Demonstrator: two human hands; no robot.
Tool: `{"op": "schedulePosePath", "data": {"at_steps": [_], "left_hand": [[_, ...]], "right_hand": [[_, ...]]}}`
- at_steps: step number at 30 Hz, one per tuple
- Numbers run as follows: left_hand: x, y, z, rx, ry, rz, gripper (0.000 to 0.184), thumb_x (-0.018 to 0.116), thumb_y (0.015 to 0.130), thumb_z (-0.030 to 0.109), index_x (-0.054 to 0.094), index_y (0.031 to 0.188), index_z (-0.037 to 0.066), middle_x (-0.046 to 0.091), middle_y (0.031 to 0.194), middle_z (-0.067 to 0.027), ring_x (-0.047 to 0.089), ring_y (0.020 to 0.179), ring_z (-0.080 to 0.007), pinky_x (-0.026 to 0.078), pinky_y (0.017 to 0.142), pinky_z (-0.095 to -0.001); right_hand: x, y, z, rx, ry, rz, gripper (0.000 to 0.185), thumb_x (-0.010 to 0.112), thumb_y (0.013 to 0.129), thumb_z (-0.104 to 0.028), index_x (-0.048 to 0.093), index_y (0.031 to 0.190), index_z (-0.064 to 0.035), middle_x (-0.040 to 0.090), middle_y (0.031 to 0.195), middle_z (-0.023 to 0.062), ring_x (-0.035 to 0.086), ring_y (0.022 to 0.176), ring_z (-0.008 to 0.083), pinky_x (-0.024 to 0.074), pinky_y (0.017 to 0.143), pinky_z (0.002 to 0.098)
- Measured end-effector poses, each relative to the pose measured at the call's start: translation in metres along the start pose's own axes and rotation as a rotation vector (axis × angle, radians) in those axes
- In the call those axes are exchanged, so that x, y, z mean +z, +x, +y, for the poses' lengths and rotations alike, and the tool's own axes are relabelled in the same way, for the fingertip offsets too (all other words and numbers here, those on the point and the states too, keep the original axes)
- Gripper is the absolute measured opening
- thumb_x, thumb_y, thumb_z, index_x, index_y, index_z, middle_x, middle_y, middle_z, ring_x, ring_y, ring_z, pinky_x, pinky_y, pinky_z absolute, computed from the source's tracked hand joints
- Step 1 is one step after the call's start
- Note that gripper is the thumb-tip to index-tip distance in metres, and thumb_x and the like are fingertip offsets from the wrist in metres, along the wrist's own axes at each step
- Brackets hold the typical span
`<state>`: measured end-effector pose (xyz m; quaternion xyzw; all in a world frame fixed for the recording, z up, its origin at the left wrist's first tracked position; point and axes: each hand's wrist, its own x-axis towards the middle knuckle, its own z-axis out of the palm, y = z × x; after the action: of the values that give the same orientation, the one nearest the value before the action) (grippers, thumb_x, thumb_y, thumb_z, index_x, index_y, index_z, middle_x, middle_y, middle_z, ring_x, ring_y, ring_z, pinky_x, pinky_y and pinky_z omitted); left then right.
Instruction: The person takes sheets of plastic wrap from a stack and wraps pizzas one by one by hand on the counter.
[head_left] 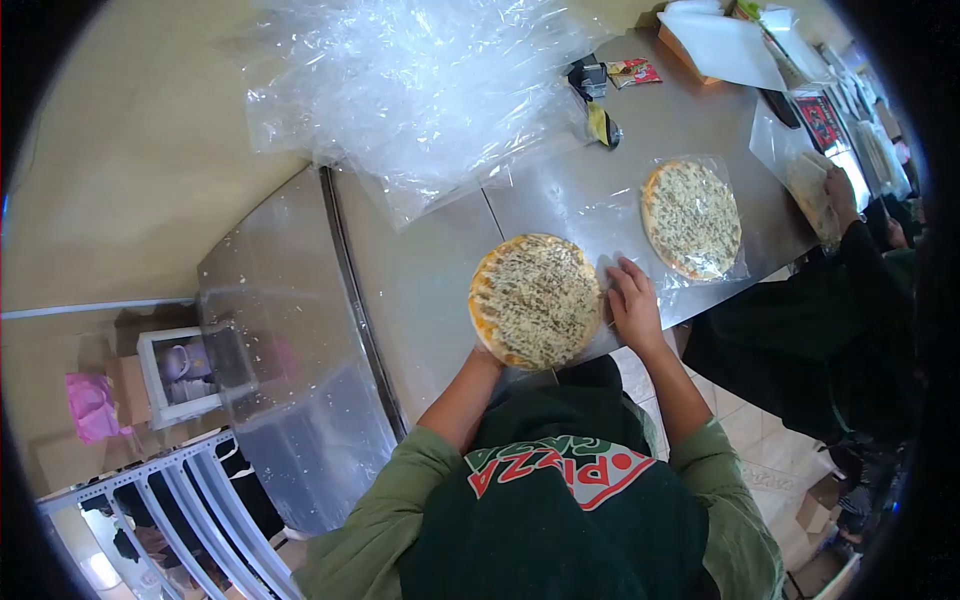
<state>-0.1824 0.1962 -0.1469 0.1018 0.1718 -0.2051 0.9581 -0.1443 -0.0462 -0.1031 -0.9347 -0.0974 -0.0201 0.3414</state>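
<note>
A round pizza with grated cheese point(537, 300) is in front of me, over the near edge of the metal table. My left hand point(488, 358) is under its lower left edge, with the fingers hidden beneath it. Just right of this pizza, my right hand point(634, 303) lies on the table with its fingers apart, holding nothing. A second pizza point(692, 220), wrapped in clear plastic, lies flat on the table beyond my right hand.
Clear plastic bags point(420, 90) are piled at the back. Small packets point(633, 72) and a yellow and black item point(603, 125) lie behind the pizzas. At the right, a co-worker's hand point(843, 192) touches another bagged item point(812, 190). A metal surface point(290, 330) stands left.
</note>
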Motion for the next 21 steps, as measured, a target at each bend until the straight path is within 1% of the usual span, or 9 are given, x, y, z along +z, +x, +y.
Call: {"op": "schedulePosePath", "data": {"at_steps": [3,4,7,10,12,14,16,18,21], "left_hand": [[-0.001,-0.001,0.0,0.077,-0.032,0.039,0.052,0.036,0.091,0.044,0.04,0.128,0.009,0.048,0.126,-0.0115,0.048,0.113,-0.0281,0.044,0.092,-0.0457],[0.002,-0.009,0.003,0.053,-0.061,0.065,0.054,0.031,0.091,0.048,0.04,0.129,0.01,0.048,0.126,-0.0121,0.048,0.113,-0.0288,0.04,0.096,-0.0458],[0.016,-0.032,0.012,0.11,0.119,0.271,0.056,0.027,0.092,0.05,0.042,0.127,0.009,0.049,0.125,-0.0125,0.048,0.112,-0.0279,0.037,0.098,-0.0444],[-0.01,-0.065,0.046,0.254,0.169,0.318,0.054,0.028,0.093,0.049,0.045,0.122,0.007,0.046,0.126,-0.0143,0.046,0.114,-0.0256,0.035,0.099,-0.0429],[-0.013,-0.083,0.082,0.344,0.468,0.486,0.047,0.037,0.093,0.043,0.047,0.12,0.006,0.046,0.125,-0.0148,0.045,0.115,-0.025,0.036,0.097,-0.0403],[-0.027,-0.091,0.126,0.425,0.98,0.711,0.043,0.049,0.09,0.035,0.047,0.119,0.003,0.052,0.116,-0.0152,0.046,0.112,-0.0266,0.037,0.094,-0.0393],[-0.045,-0.091,0.165,0.895,2.084,0.8,0.041,0.061,0.082,0.024,0.049,0.113,0.0,0.057,0.102,-0.0152,0.052,0.1,-0.0286,0.041,0.086,-0.0389],[-0.026,-0.091,0.184,0.751,2.241,0.715,0.042,0.064,0.077,0.02,0.049,0.109,-0.002,0.057,0.097,-0.0158,0.053,0.094,-0.0308,0.042,0.084,-0.0394],[-0.024,-0.088,0.197,0.476,2.427,0.659,0.037,0.068,0.072,0.017,0.052,0.1,-0.001,0.056,0.096,-0.0173,0.054,0.091,-0.0326,0.043,0.081,-0.0391]], "right_hand": [[0.001,0.001,-0.002,0.011,0.079,0.008,0.033,0.056,0.078,-0.008,0.054,0.111,-0.0035,0.046,0.12,0.0213,0.047,0.109,0.0378,0.0396,0.091,0.0408],[-0.001,-0.001,-0.003,0.023,0.087,0.013,0.032,0.056,0.078,-0.008,0.054,0.111,-0.0033,0.046,0.12,0.0221,0.046,0.109,0.0383,0.0396,0.092,0.0407],[-0.001,-0.005,-0.008,0.031,0.092,0.051,0.032,0.056,0.078,-0.008,0.055,0.11,-0.0038,0.046,0.121,0.0211,0.048,0.107,0.038,0.0407,0.089,0.0409],[0.008,-0.011,-0.036,-0.117,0.124,0.025,0.029,0.057,0.077,-0.007,0.056,0.106,-0.0045,0.051,0.116,0.0177,0.05,0.103,0.0358,0.0424,0.085,0.0401],[0.035,-0.02,-0.079,-0.275,0.15,-0.127,0.028,0.06,0.073,-0.013,0.06,0.101,-0.0054,0.059,0.101,0.0104,0.054,0.094,0.0295,0.0426,0.082,0.0394],[0.089,-0.031,-0.107,-0.832,0.345,-0.153,0.037,0.062,0.073,-0.023,0.058,0.106,-0.0061,0.056,0.106,0.0086,0.052,0.096,0.0266,0.0417,0.082,0.0394],[0.121,-0.048,-0.159,-0.865,0.227,-0.5,0.045,0.062,0.072,-0.03,0.055,0.11,-0.0059,0.051,0.111,0.0067,0.049,0.1,0.0241,0.0416,0.082,0.0376],[0.157,-0.065,-0.183,-1.004,0.036,-0.593,0.05,0.063,0.071,-0.03,0.052,0.112,-0.0044,0.047,0.111,0.0065,0.046,0.103,0.0237,0.0413,0.082,0.0359],[0.205,-0.075,-0.199,-1.116,0.041,-0.524,0.046,0.061,0.073,-0.033,0.054,0.107,-0.003,0.052,0.106,0.0083,0.052,0.094,0.0229,0.0447,0.078,0.0354]]}}
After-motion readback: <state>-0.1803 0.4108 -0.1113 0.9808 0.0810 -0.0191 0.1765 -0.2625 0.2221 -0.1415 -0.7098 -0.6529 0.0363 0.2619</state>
